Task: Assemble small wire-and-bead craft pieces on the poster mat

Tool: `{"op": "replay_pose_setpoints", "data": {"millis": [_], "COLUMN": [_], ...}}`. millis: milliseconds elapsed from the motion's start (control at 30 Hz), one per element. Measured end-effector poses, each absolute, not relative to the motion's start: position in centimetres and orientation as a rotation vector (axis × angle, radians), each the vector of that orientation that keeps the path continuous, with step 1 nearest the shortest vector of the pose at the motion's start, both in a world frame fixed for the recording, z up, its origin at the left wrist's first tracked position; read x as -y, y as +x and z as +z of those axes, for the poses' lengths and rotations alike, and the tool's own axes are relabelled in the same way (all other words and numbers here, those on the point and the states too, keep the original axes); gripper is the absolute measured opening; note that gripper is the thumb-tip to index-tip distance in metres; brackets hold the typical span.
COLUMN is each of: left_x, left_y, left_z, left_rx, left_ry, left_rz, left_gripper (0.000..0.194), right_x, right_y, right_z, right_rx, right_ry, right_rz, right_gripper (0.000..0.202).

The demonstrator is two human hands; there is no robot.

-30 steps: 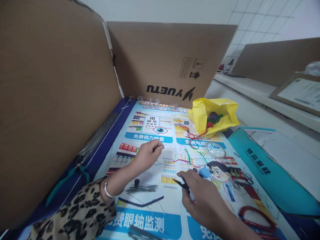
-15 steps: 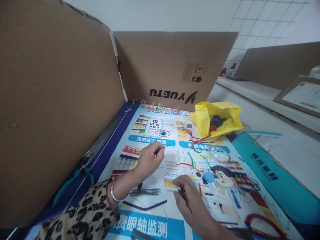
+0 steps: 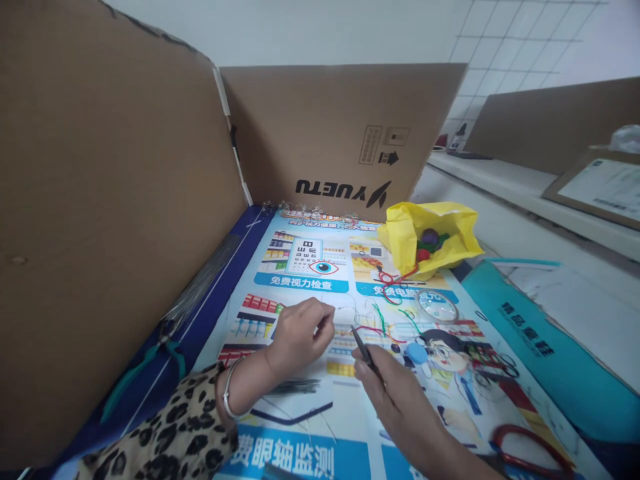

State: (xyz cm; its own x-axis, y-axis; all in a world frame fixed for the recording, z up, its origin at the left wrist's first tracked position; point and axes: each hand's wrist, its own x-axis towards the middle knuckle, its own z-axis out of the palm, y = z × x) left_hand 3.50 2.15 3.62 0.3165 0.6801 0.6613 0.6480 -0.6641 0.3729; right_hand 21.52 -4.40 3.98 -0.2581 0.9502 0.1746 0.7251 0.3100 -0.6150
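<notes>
My left hand (image 3: 300,333) is closed, pinching a thin pale thread or wire (image 3: 347,311) that loops out to the right over the printed poster (image 3: 310,283). My right hand (image 3: 395,393) grips dark pointed tweezers (image 3: 363,345), whose tips point up and left, close to the left hand's fingertips. Red and green wires (image 3: 383,320) lie on the poster just beyond the tweezers. A silver bracelet sits on my left wrist, above a leopard-print sleeve.
Cardboard walls (image 3: 115,200) stand at the left and back. A yellow bag (image 3: 430,237) holding coloured pieces sits at the back right, a clear round lid (image 3: 437,305) near it. Teal-handled pliers (image 3: 145,363) lie at left, a red loop (image 3: 530,450) at lower right.
My right hand has lifted the tweezers up and left toward my left hand. My left hand has shifted slightly down, still pinching the thread.
</notes>
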Motion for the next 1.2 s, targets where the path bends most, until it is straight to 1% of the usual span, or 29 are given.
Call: {"op": "replay_pose_setpoints", "data": {"millis": [167,333,467,633,900,1033,1133,1200], "left_x": [-1.96,-1.8,-1.72,-1.72,-1.41,-1.47,-1.47,-1.37], "left_y": [3.82,4.09,3.89,3.4,3.44,3.6,3.85,4.07], "left_z": [3.02,3.52,3.72,3.38,3.29,3.07,2.91,2.83], "left_rx": [-1.055,-1.019,-0.999,-0.937,-0.907,-0.919,-0.936,-0.961], "left_ry": [2.773,2.901,3.017,3.215,3.28,3.235,3.132,3.045], "left_rz": [1.49,1.568,1.517,1.371,1.264,1.274,1.338,1.368], "left_gripper": [0.008,0.009,0.008,0.012,0.015,0.015,0.006,0.01], "right_x": [3.99,4.07,4.0,3.93,3.92,3.91,3.82,3.66], "right_y": [21.53,21.26,21.2,21.09,20.71,20.74,20.91,21.1], "right_z": [4.58,4.5,4.54,4.46,4.33,4.25,3.94,3.66], "right_rx": [2.078,2.069,2.068,2.081,2.071,2.066,2.072,2.08], "right_ry": [-1.545,-1.55,-1.553,-1.573,-1.621,-1.623,-1.571,-1.523], "right_rz": [0.562,0.55,0.533,0.482,0.491,0.5,0.489,0.489], "right_gripper": [0.018,0.019,0.017,0.018,0.018,0.018,0.018,0.017]}}
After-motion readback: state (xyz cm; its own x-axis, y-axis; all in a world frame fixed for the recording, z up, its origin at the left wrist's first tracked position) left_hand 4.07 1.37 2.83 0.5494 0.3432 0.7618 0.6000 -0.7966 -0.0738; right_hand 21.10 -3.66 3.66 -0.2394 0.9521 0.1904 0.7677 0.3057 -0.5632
